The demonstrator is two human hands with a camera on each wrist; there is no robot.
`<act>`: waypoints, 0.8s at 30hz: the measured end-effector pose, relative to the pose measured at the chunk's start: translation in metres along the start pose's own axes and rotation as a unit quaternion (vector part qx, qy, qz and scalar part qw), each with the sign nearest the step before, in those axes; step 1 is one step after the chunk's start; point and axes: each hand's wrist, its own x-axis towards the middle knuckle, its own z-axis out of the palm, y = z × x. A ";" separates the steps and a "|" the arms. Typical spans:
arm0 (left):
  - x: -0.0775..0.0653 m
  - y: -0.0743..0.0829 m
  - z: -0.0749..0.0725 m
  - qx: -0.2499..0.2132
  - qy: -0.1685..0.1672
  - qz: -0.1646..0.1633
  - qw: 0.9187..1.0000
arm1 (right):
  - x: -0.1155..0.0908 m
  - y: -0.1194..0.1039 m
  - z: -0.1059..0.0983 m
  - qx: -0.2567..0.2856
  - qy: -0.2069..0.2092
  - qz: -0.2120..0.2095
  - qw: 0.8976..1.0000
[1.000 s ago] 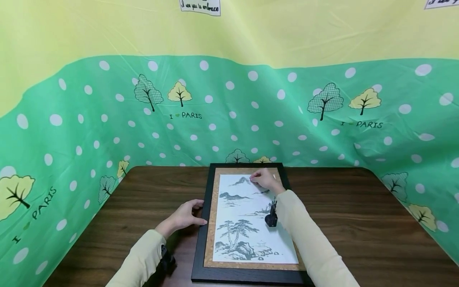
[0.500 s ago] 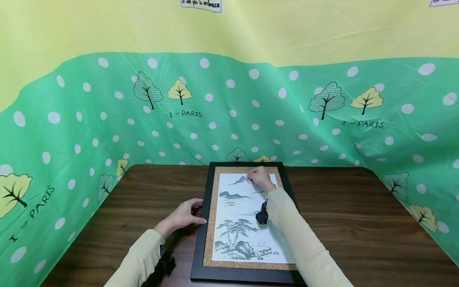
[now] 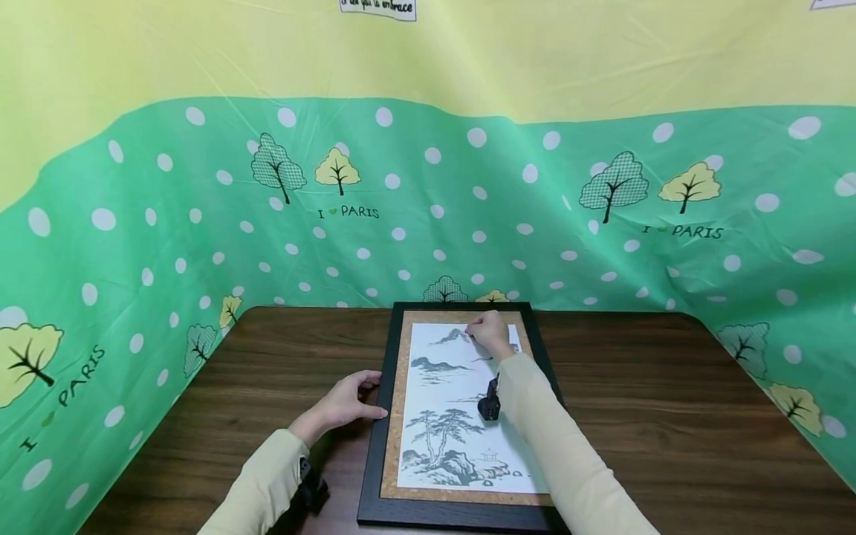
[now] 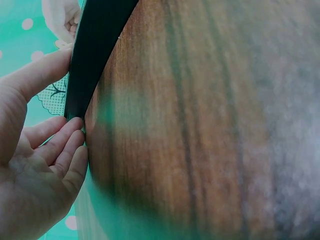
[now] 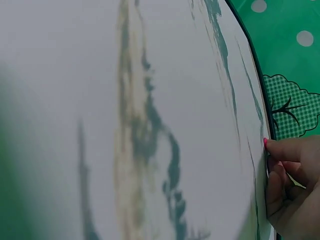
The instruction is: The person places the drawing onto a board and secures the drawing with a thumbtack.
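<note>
A white sheet (image 3: 428, 386) printed with a grey ink landscape lies on a cork board (image 3: 393, 438) in a black frame (image 3: 371, 475). My right hand (image 3: 491, 332) is over the upper part of the sheet, near the printed mountain. Its thumb and forefinger pinch a small pink push pin (image 5: 265, 142) against the paper; only a bit of pink shows. My left hand (image 3: 344, 400) rests against the frame's left side. In the left wrist view, its thumb and fairly straight fingers (image 4: 60, 147) touch the frame's edge at separate spots.
The framed board lies on a dark brown wooden table (image 3: 635, 401), its far end at the table's back edge. A green and yellow cloth (image 3: 428, 186) with dots and trees hangs behind and to both sides. Each wrist wears a black camera (image 3: 490, 401).
My right wrist and forearm have shifted a little to the left, while the fingers stay near the top of the sheet. My left hand keeps its place on the frame.
</note>
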 end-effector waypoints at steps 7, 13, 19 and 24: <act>-0.001 0.000 0.001 -0.005 0.002 0.000 1.000 | 0.000 0.002 -0.006 0.024 -0.038 -0.018 0.999; -0.001 0.000 0.000 -0.007 0.003 0.006 1.000 | -0.003 0.002 -0.026 0.031 -0.078 -0.045 0.995; -0.001 -0.001 0.001 -0.006 0.003 0.007 1.000 | -0.012 0.006 -0.050 -0.005 -0.094 -0.099 0.991; -0.001 -0.001 0.002 -0.005 0.004 0.008 1.000 | -0.020 0.013 -0.069 -0.003 -0.106 -0.119 0.987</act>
